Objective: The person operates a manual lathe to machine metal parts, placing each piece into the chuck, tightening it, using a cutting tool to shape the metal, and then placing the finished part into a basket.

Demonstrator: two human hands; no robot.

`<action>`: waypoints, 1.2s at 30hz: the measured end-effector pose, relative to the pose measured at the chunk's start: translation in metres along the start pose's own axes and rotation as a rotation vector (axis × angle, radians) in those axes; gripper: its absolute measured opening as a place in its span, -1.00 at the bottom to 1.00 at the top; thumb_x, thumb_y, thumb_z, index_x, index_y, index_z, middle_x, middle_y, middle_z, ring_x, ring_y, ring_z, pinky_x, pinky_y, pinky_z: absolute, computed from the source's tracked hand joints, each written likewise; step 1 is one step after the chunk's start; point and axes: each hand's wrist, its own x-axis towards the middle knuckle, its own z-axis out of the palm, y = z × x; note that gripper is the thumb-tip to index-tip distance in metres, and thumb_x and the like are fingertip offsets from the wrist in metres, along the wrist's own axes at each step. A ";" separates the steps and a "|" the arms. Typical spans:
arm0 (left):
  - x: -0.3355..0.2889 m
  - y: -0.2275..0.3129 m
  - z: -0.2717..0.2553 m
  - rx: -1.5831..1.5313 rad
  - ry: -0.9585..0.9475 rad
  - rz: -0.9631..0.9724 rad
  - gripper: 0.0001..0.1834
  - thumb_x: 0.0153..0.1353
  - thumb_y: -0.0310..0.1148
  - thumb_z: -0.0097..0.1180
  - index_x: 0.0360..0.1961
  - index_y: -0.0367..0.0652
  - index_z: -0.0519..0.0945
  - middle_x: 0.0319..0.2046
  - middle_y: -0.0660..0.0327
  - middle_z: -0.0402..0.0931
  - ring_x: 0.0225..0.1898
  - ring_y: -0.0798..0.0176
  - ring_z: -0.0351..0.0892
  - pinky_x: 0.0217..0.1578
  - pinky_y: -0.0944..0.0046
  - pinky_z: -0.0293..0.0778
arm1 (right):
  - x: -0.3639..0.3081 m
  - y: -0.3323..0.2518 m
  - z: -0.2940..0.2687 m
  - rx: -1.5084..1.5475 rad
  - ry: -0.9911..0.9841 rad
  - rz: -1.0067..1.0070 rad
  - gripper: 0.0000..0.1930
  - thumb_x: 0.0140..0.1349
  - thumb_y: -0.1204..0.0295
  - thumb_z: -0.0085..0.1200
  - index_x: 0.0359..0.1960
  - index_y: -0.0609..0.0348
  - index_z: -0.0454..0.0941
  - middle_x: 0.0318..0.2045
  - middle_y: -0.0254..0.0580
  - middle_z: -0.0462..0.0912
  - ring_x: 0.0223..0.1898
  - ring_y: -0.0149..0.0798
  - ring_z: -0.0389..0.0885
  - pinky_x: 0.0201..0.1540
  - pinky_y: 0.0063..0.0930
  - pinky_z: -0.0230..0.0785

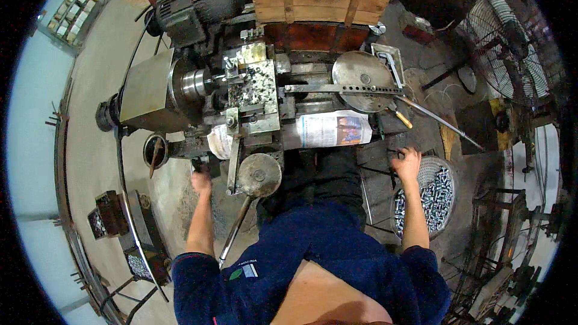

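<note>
My left hand (pixel 201 182) is closed beside the lower left of the lathe-like machine (pixel 256 87). Its fingers meet a small dark part there, too dim to name. Out to the right, my right hand (pixel 407 165) has its fingers curled together above the rim of a round basket (pixel 428 171). Something small and dark shows at its fingertips, but I cannot make out what. Short shiny metal pieces (pixel 430 201) fill much of the basket, partly behind my forearm. Metal chips lie over the machine's tool slide (pixel 256 84), just right of the round chuck (pixel 194 84).
A lever with a round plate (pixel 260 174) and a long handle juts toward me. Newspaper (pixel 334 128) covers the machine's front, near a large disc (pixel 363 78) and a long rod (pixel 442 121). Behind stand a motor (pixel 201 3) and a wooden crate (pixel 319 1); a fan (pixel 506 45) is far right.
</note>
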 end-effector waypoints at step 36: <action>-0.011 -0.093 -0.295 -0.093 -0.023 -0.120 -0.33 -0.10 0.05 0.14 -0.04 -0.22 0.45 -0.21 -0.05 0.53 -0.18 -0.14 0.51 -0.16 0.00 0.38 | 0.084 -0.494 -0.060 -0.170 -0.147 -1.260 -0.76 -0.16 0.29 0.09 -0.42 0.06 0.64 -0.31 -0.16 0.61 -0.14 -0.13 0.50 0.22 -0.17 0.00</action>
